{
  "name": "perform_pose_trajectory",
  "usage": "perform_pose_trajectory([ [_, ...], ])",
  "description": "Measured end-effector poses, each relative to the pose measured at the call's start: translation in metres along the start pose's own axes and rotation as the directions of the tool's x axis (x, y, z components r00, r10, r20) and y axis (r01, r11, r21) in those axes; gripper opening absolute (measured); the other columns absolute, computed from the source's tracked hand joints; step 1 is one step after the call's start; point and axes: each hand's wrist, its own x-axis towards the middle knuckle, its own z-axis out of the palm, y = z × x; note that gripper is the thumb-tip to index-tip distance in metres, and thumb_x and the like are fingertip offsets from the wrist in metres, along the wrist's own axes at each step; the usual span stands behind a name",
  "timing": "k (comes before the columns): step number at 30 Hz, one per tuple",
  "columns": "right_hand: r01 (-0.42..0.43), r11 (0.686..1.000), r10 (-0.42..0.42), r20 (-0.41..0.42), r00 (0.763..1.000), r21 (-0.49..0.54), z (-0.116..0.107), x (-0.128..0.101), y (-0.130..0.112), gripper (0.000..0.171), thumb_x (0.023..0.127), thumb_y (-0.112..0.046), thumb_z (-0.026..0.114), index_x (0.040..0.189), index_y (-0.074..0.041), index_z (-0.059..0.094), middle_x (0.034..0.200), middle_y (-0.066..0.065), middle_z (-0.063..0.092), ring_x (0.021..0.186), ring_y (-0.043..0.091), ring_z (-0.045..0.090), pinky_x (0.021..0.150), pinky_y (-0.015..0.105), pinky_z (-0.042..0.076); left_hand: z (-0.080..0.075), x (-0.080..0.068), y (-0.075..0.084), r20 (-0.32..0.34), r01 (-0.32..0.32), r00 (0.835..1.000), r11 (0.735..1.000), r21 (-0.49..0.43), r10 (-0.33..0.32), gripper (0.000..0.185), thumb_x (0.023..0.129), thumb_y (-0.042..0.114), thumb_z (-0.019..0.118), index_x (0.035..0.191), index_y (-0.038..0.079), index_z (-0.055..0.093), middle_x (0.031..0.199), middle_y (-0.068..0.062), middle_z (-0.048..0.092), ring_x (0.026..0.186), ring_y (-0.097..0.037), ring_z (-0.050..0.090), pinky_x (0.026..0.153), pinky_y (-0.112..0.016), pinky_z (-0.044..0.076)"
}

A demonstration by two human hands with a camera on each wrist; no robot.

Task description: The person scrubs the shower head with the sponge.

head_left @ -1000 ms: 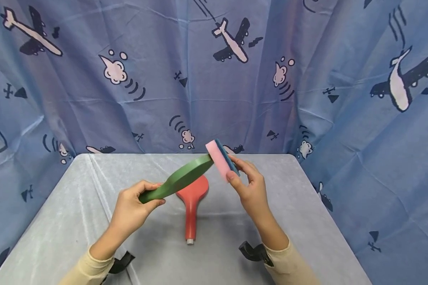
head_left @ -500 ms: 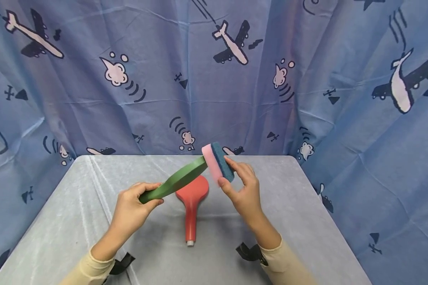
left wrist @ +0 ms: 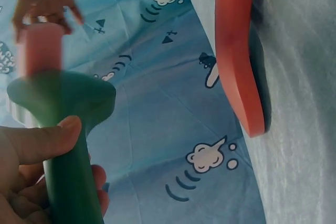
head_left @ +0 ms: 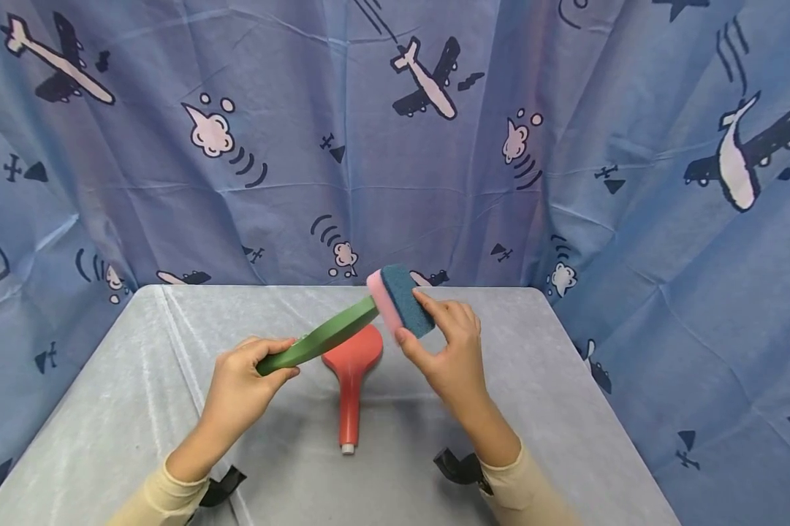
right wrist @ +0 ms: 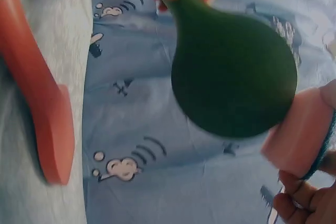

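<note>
Two hands worked above the red paddle — my left hand gripped the green paddle by its handle. My right hand pinched the sponge against its far rim.

I see my right hand pinching a pink sponge against a green paddle's edge; a red paddle lies nearby.

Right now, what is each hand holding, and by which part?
The left hand grips the green paddle by its handle end. The right hand pinches the pink-and-blue sponge by its lower end, pink side against the paddle's rim.
</note>
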Motion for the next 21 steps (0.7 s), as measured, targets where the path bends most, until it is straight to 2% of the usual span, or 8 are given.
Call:
perform_pose_trajectory([
  [3, -0.055, 0.999, 0.055, -0.011, 0.998, -0.002, 0.001, 0.000, 0.002, 0.054, 0.083, -0.032, 0.081, 0.134, -0.017, 0.070, 0.103, 0.005, 0.067, 0.101, 0.020, 0.054, 0.090, 0.041, 0.037, 0.000, 0.000, -0.001, -0.008, -0.011, 1.000, 1.000, 0.005, 0.011, 0.046, 0.063, -0.004, 0.095, 0.105, 0.008, 0.081, 0.095, 0.001, 0.077, 0.082, -0.009, 0.068, 0.068, -0.009, 0.053],
  [5, 0.000, 1.000, 0.000, -0.019, 1.000, 0.017, 0.004, -0.002, -0.002, 0.056, 0.082, -0.033, 0.082, 0.133, -0.015, 0.070, 0.102, 0.006, 0.066, 0.100, 0.022, 0.054, 0.090, 0.042, 0.037, 0.000, -0.001, -0.001, -0.014, -0.011, 1.000, 1.000, 0.005, 0.012, 0.047, 0.062, -0.004, 0.095, 0.105, 0.008, 0.081, 0.095, 0.001, 0.077, 0.083, -0.009, 0.068, 0.068, -0.009, 0.053],
  [8, 0.134, 0.991, -0.134, -0.027, 0.991, 0.001, 0.006, -0.006, -0.007, 0.060, 0.082, -0.040, 0.081, 0.134, -0.012, 0.069, 0.101, 0.007, 0.063, 0.097, 0.026, 0.053, 0.090, 0.047, 0.036, 0.001, -0.002, -0.001, -0.030, -0.019, 0.999, 0.999, 0.028, 0.020, 0.048, 0.061, -0.004, 0.095, 0.106, 0.009, 0.081, 0.095, 0.001, 0.077, 0.083, -0.009, 0.068, 0.068, -0.008, 0.052],
  [10, 0.166, 0.986, -0.167, -0.038, 0.985, -0.028, 0.005, -0.005, -0.008, 0.062, 0.082, -0.043, 0.081, 0.134, -0.012, 0.069, 0.101, 0.007, 0.063, 0.097, 0.027, 0.052, 0.091, 0.050, 0.035, 0.001, -0.002, 0.000, -0.039, -0.032, 0.999, 0.998, 0.050, 0.034, 0.049, 0.061, -0.004, 0.095, 0.107, 0.009, 0.081, 0.095, 0.002, 0.077, 0.083, -0.009, 0.067, 0.068, -0.007, 0.051],
  [14, 0.065, 0.996, -0.069, -0.060, 0.996, -0.061, 0.003, 0.001, -0.003, 0.059, 0.082, -0.039, 0.080, 0.134, -0.014, 0.069, 0.103, 0.007, 0.064, 0.100, 0.024, 0.052, 0.095, 0.047, 0.034, 0.002, -0.001, 0.002, -0.046, -0.062, 0.997, 0.995, 0.073, 0.065, 0.050, 0.061, -0.003, 0.096, 0.108, 0.009, 0.081, 0.096, 0.002, 0.078, 0.083, -0.009, 0.066, 0.068, -0.007, 0.050],
  [16, 0.062, 0.997, -0.065, -0.061, 0.996, -0.040, 0.003, 0.000, -0.004, 0.059, 0.081, -0.036, 0.081, 0.134, -0.013, 0.069, 0.103, 0.007, 0.064, 0.100, 0.024, 0.052, 0.095, 0.045, 0.035, 0.002, -0.001, 0.003, -0.048, -0.074, 0.996, 0.995, 0.072, 0.078, 0.050, 0.061, -0.004, 0.096, 0.107, 0.008, 0.081, 0.096, 0.001, 0.078, 0.082, -0.009, 0.066, 0.068, -0.007, 0.050],
  [18, 0.137, 0.990, -0.139, -0.055, 0.989, -0.037, 0.005, -0.003, -0.007, 0.060, 0.081, -0.037, 0.082, 0.134, -0.012, 0.069, 0.102, 0.008, 0.063, 0.100, 0.026, 0.052, 0.093, 0.048, 0.036, 0.003, -0.001, 0.004, -0.050, -0.083, 0.995, 0.994, 0.075, 0.087, 0.050, 0.060, -0.005, 0.096, 0.106, 0.007, 0.081, 0.096, 0.001, 0.078, 0.081, -0.010, 0.066, 0.068, -0.008, 0.050],
  [21, 0.258, 0.962, -0.263, -0.052, 0.963, -0.090, 0.009, -0.007, -0.010, 0.062, 0.083, -0.045, 0.079, 0.134, -0.011, 0.069, 0.100, 0.010, 0.060, 0.098, 0.031, 0.053, 0.090, 0.053, 0.036, 0.003, -0.001, 0.003, -0.050, -0.096, 0.994, 0.990, 0.101, 0.101, 0.050, 0.060, -0.004, 0.096, 0.106, 0.007, 0.081, 0.095, 0.000, 0.078, 0.081, -0.010, 0.066, 0.068, -0.008, 0.049],
])
